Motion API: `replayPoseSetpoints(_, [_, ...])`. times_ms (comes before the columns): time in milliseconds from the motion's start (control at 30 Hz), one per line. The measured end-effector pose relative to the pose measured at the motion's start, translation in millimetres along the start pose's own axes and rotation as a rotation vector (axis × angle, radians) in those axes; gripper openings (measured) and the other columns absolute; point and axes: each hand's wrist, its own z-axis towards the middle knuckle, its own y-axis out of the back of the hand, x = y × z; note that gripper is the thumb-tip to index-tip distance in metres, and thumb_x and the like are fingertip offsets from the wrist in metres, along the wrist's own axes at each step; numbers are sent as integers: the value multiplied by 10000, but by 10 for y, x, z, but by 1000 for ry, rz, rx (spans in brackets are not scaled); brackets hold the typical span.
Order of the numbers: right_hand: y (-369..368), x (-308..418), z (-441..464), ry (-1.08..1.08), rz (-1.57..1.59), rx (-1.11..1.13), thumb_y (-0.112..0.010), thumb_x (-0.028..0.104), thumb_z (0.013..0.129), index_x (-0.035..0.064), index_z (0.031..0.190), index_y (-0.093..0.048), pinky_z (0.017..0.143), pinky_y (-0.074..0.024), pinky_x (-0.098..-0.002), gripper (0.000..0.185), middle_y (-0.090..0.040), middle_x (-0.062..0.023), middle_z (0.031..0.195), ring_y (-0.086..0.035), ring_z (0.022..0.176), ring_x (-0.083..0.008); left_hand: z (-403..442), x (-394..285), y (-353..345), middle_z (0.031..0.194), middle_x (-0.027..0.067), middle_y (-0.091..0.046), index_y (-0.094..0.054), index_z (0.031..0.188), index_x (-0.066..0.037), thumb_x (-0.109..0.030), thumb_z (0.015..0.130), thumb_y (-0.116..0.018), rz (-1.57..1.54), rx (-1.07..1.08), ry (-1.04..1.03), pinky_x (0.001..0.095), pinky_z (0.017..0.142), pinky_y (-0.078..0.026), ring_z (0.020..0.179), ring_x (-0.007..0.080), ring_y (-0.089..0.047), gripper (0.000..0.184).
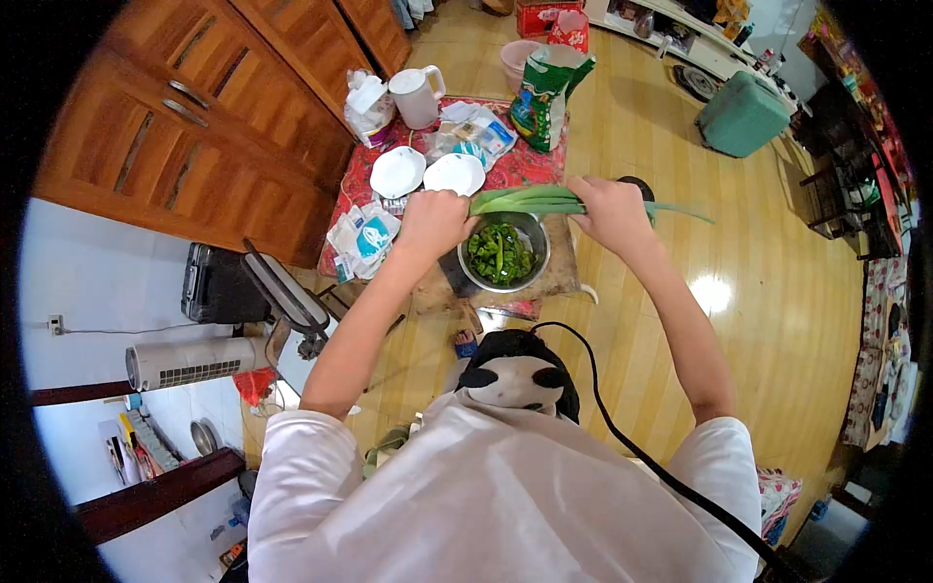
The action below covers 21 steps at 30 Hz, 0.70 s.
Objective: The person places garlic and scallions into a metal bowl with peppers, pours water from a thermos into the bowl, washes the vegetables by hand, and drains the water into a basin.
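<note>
Holding the scallions [530, 201] roughly level, both hands are working just beyond the far rim of the bowl [541, 272]. The left hand [433, 228] is gripping their left end in a closed fist; the right hand [614, 212] is wrapping round the leaves, with thin tips trailing out to its right. How tightly either is squeezing, I cannot tell. The bowl is sitting on the board [564, 255], holding cut greens [499, 255], while two plates [397, 173] are lying far left. The step in hand seems to be handling the scallions; any move from here is probably calling for steady control of both ends, clear of the rim.
</note>
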Motion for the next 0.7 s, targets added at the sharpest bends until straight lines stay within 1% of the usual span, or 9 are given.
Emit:
replayPoseSetpoints(133, [-23,-42,-36,-60,27,17,-749,231,745,88,887,-597,590,-480,-433,253,-626,-109,744,-630,692,-328,-180,147,45,644,133,-660,-720,737,-72,-410,783,-716,-33,-17,57,416,578,-546,613,299,-675,341])
replayPoseSetpoints(200, [-59,-33,-30,-92,21,23,-749,251,748,86,855,-599,584,-477,-438,247,-626,-118,722,-626,677,-337,-250,224,40,700,110,-672,-717,805,-80,-446,780,-708,-89,13,150,429,581,-532,646,317,-664,367])
replayPoseSetpoints(300, [-108,41,-14,-71,56,-25,-742,264,753,84,815,-595,575,-471,-448,241,-630,-122,707,-624,669,-348,-343,267,44,766,100,-676,-709,816,-81,-456,772,-725,-101,-52,137,436,589,-527,682,311,-663,378])
replayPoseSetpoints(400, [-171,101,34,-101,59,33,-734,252,757,83,860,-599,598,-483,-451,239,-633,-124,729,-629,697,-354,-358,279,99,824,104,-663,-693,819,-58,-430,757,-750,-197,-100,70,437,607,-521,716,308,-659,381])
replayPoseSetpoints(467, [-236,105,62,-44,129,37,-753,240,724,105,1008,-619,669,-528,-457,342,-661,-124,858,-659,818,-344,-317,213,182,800,108,-639,-697,826,-52,-382,761,-755,-231,-110,41,433,616,-525,712,314,-654,341])
replayPoseSetpoints(500, [-266,114,70,-43,131,38,-753,240,724,105,1008,-619,669,-528,-457,342,-661,-124,858,-659,818,-344,-295,168,233,776,111,-615,-701,833,-46,-334,766,-760,-266,-119,11,430,626,-529,709,319,-648,302])
replayPoseSetpoints(633, [-312,159,89,-12,171,57,-734,169,705,114,1093,-608,693,-539,-452,412,-609,-102,1026,-639,921,-333,-201,102,294,834,97,-647,-688,836,-52,-332,746,-772,-378,-108,-4,426,648,-518,755,313,-646,306])
replayPoseSetpoints(667, [-303,171,98,-6,177,43,-730,147,698,120,1136,-597,708,-546,-449,458,-584,-96,1090,-629,966,-326,-186,110,280,840,95,-650,-693,859,-55,-306,748,-768,-424,-129,-26,421,655,-518,760,312,-644,284])
replayPoseSetpoints(700, [-283,194,104,-11,177,44,-730,147,698,120,1136,-597,708,-546,-449,458,-584,-96,1090,-629,966,-326,-178,110,270,846,94,-653,-698,883,-58,-280,750,-764,-472,-148,-51,416,662,-519,766,311,-643,267])
